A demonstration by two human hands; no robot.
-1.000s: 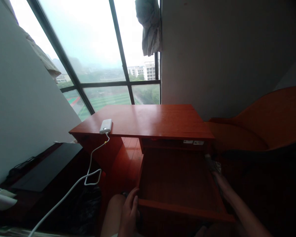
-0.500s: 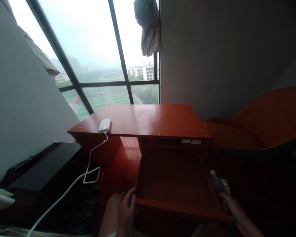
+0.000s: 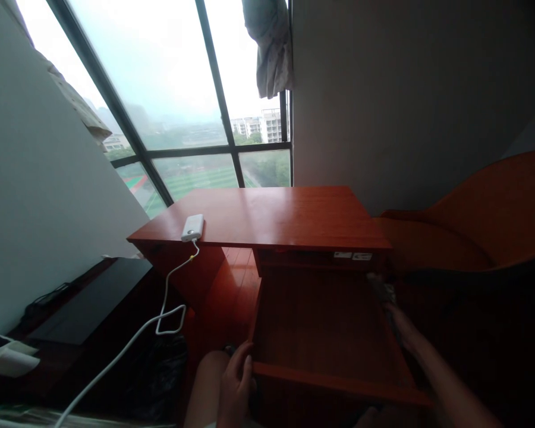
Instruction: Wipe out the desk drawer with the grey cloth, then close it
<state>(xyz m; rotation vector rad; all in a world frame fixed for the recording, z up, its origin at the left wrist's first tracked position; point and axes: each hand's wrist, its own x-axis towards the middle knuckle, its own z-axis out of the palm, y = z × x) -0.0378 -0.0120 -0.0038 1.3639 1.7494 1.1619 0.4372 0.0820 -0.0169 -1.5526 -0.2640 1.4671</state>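
Observation:
A pulled-out wooden drawer (image 3: 321, 380) of the reddish-brown desk (image 3: 276, 217) extends toward me, its inside dark. My left hand (image 3: 237, 380) is closed around the drawer's front left corner. At the drawer's right side wall, my right hand (image 3: 401, 327) grips a greyish, crumpled, cloth-like bundle (image 3: 382, 289). That bundle lies along the wall's top edge near the back; dimness and blur hide its exact kind. The fingers of my right hand are partly hidden in shadow.
A white power bank (image 3: 192, 228) sits on the desk's left front edge, its white cable (image 3: 129, 351) trailing to the lower left. An orange chair (image 3: 481, 220) stands on the right. Windows (image 3: 178, 77) rise behind the desk. My knee (image 3: 205, 380) is beside the drawer.
My right hand has moved away from me along the drawer's right side, carrying the greyish bundle toward the back. The left hand keeps its hold on the corner.

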